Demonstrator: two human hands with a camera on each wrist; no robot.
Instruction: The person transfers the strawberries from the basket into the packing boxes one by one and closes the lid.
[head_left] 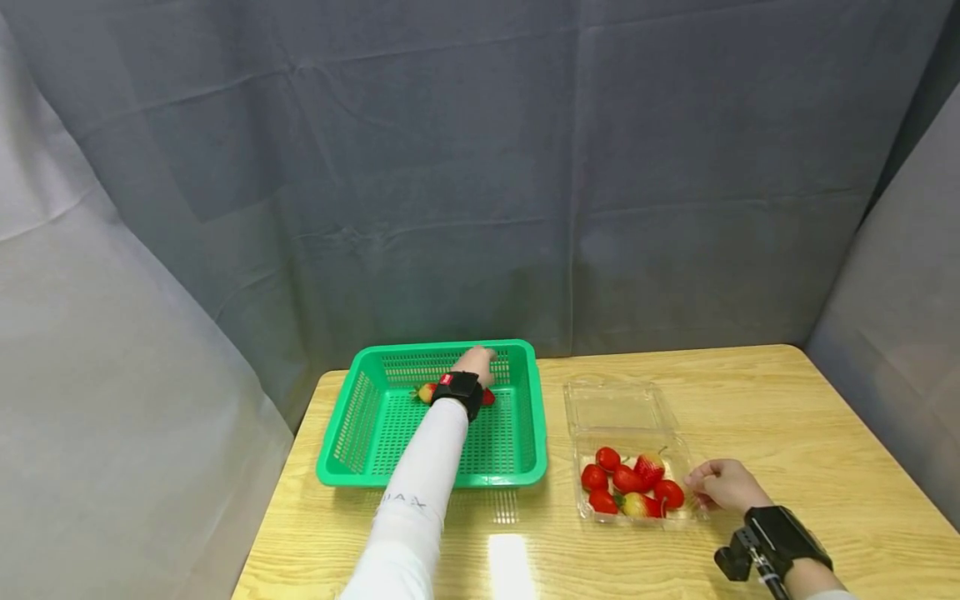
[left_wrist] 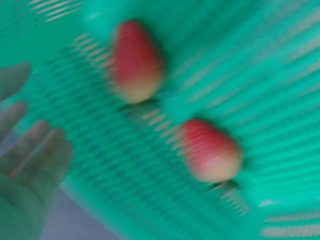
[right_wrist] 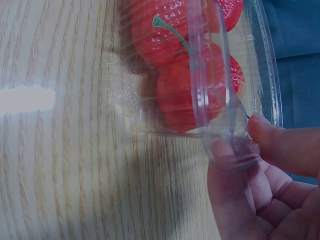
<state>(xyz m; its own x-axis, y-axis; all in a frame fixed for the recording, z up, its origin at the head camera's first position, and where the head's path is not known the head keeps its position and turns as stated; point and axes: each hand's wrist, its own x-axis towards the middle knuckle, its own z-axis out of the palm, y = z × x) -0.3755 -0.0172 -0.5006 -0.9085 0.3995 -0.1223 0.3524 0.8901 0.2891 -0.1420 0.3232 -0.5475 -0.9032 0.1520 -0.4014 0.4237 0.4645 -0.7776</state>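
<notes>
My left hand is inside the green plastic basket, near its back wall. The left wrist view shows the fingers loosely extended with nothing between them. Beside the hand on the basket floor lie two red and pale-yellow strawberries, one and another, both blurred. On the right, my right hand pinches the corner rim of a clear plastic clamshell box between thumb and fingers. Several red fruits fill the box, some of them strawberries. Its lid lies folded back.
The wooden table carries the basket at left and the box at right, with a gap between them. Grey cloth hangs behind the table, and further cloth stands at the left side.
</notes>
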